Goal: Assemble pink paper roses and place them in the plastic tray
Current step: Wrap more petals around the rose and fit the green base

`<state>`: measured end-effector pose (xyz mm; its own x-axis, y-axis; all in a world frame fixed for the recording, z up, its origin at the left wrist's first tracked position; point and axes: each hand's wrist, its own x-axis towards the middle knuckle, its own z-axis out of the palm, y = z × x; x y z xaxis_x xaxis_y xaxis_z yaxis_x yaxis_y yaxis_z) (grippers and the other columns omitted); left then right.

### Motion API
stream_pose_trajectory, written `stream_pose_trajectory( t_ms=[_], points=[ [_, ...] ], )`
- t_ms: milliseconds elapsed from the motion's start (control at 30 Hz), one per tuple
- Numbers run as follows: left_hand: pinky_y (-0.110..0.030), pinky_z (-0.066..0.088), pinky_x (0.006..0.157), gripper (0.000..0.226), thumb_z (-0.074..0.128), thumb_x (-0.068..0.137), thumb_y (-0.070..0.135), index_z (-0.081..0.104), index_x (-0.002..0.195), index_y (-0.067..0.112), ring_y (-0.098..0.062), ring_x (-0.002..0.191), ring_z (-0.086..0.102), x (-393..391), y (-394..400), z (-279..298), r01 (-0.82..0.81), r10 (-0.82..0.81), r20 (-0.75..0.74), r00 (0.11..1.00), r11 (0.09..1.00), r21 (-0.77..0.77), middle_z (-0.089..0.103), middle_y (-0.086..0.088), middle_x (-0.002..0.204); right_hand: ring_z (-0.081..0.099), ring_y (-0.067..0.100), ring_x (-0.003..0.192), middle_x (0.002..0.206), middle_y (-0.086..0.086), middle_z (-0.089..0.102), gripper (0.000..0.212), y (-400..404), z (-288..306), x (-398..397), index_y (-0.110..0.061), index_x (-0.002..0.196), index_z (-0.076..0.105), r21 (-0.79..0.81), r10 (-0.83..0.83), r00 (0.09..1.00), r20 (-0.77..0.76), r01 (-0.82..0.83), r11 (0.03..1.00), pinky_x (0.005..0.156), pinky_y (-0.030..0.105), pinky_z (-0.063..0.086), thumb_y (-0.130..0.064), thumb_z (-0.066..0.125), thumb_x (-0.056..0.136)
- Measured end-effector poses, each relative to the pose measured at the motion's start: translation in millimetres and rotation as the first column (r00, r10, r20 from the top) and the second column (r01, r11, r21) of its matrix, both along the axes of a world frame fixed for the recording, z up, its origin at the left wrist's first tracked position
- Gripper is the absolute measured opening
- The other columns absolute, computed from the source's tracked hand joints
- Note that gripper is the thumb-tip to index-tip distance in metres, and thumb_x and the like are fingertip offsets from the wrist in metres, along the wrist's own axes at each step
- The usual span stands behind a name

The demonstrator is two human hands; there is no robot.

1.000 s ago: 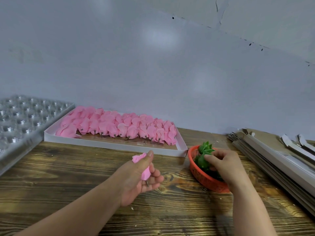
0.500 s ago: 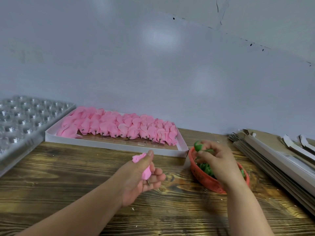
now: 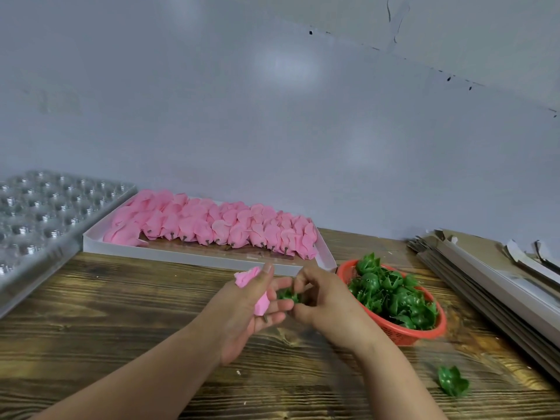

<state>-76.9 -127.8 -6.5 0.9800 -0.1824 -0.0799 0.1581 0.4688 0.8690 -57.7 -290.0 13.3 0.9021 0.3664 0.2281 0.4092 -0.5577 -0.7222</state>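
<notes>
Our left hand (image 3: 242,310) grips a pink paper rose bud (image 3: 253,287); right hand (image 3: 324,301) pinches a green plastic calyx (image 3: 288,295) beside our left fingertips.

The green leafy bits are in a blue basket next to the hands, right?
Not quite. The head view shows the green leafy bits in a red basket, not a blue one. It does sit right beside the right hand.
</notes>
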Motion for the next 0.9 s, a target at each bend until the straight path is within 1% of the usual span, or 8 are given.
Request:
stream_pose_trajectory(
  t_ms=[100,200,333,433,600,667,767,900],
  points=[
    [-0.026,0.057,0.06,0.037,0.06,0.075,0.041,0.06,0.054,0.011,-0.018,0.076,0.073,1.1,0.2,2.6,-0.024,0.023,-0.016,1.0,0.998,-0.059,0.075,-0.004,0.101,0.047,0.011,0.064,0.075,0.001,0.054,0.027,3.3,-2.1,0.3,-0.012,0.091,0.054,0.164,-0.028,0.998,-0.056,0.037,0.986,0.057,0.027,0.041,0.004,0.067,0.073],
    [-0.025,0.057,0.057,0.039,0.061,0.073,0.04,0.06,0.045,0.012,-0.016,0.07,0.072,0.7,-0.4,4.5,-0.049,0.046,-0.042,0.998,0.995,-0.082,0.076,-0.004,0.094,0.056,0.017,0.078,0.09,0.006,0.061,0.035,8.7,-5.4,1.4,-0.012,0.1,0.059,0.397,-0.055,0.984,-0.171,0.12,0.91,0.07,0.031,0.048,0.014,0.061,0.076],
    [-0.025,0.056,0.054,0.038,0.062,0.072,0.039,0.06,0.049,0.009,-0.019,0.066,0.071,0.4,-1.1,3.6,-0.055,0.049,-0.059,0.997,0.993,-0.101,0.075,-0.013,0.083,0.061,0.016,0.059,0.079,0.013,0.071,0.022,18.7,-10.6,0.5,-0.004,0.086,0.072,0.69,0.135,0.91,-0.393,0.195,0.697,0.056,0.022,0.053,0.012,0.058,0.081],
    [-0.025,0.056,0.055,0.039,0.062,0.073,0.041,0.057,0.06,0.006,-0.02,0.068,0.071,2.5,-0.7,2.0,-0.078,0.072,-0.072,0.995,0.994,-0.072,0.072,-0.016,0.075,0.063,0.016,0.063,0.082,0.013,0.073,0.027,25.2,-14.6,0.4,-0.008,0.08,0.076,0.695,0.183,0.886,-0.427,0.192,0.693,0.058,0.022,0.053,0.003,0.053,0.087],
    [-0.029,0.059,0.059,0.04,0.063,0.071,0.042,0.056,0.066,0.004,-0.02,0.066,0.071,5.2,0.0,-1.0,-0.093,0.091,-0.062,0.994,0.995,-0.04,0.07,-0.012,0.068,0.067,0.019,0.068,0.085,0.016,0.072,0.016,30.9,-16.2,-2.0,-0.007,0.084,0.076,0.7,0.192,0.874,-0.447,0.208,0.683,0.062,0.029,0.057,-0.007,0.06,0.087],
    [-0.031,0.06,0.063,0.038,0.064,0.071,0.043,0.058,0.064,0.006,-0.023,0.073,0.072,5.4,-1.7,-1.0,-0.084,0.081,-0.049,0.995,0.995,-0.046,0.073,-0.013,0.08,0.068,0.022,0.07,0.088,0.019,0.072,0.015,30.7,-13.8,-2.3,-0.006,0.091,0.073,0.713,0.147,0.876,-0.458,0.264,0.649,0.065,0.033,0.058,-0.001,0.06,0.086],
    [-0.03,0.058,0.064,0.037,0.059,0.073,0.046,0.056,0.078,0.009,-0.022,0.089,0.073,6.8,-0.1,0.8,-0.11,0.11,-0.033,0.993,0.994,-0.023,0.075,-0.009,0.1,0.062,0.021,0.067,0.084,0.017,0.066,0.021,25.3,-8.2,0.1,-0.002,0.102,0.063,0.708,-0.046,0.906,-0.421,0.36,0.608,0.062,0.028,0.054,0.007,0.061,0.083],
    [-0.037,0.053,0.077,0.039,0.055,0.075,0.05,0.053,0.08,0.011,-0.021,0.102,0.068,12.9,9.7,2.8,-0.229,0.226,-0.042,0.973,0.97,-0.078,0.074,-0.005,0.105,0.063,0.017,0.066,0.077,0.013,0.064,0.021,23.9,-2.9,-3.1,0.007,0.096,0.06,0.731,-0.032,0.922,-0.386,0.327,0.599,0.06,0.023,0.055,0.015,0.062,0.077]
  ],
)
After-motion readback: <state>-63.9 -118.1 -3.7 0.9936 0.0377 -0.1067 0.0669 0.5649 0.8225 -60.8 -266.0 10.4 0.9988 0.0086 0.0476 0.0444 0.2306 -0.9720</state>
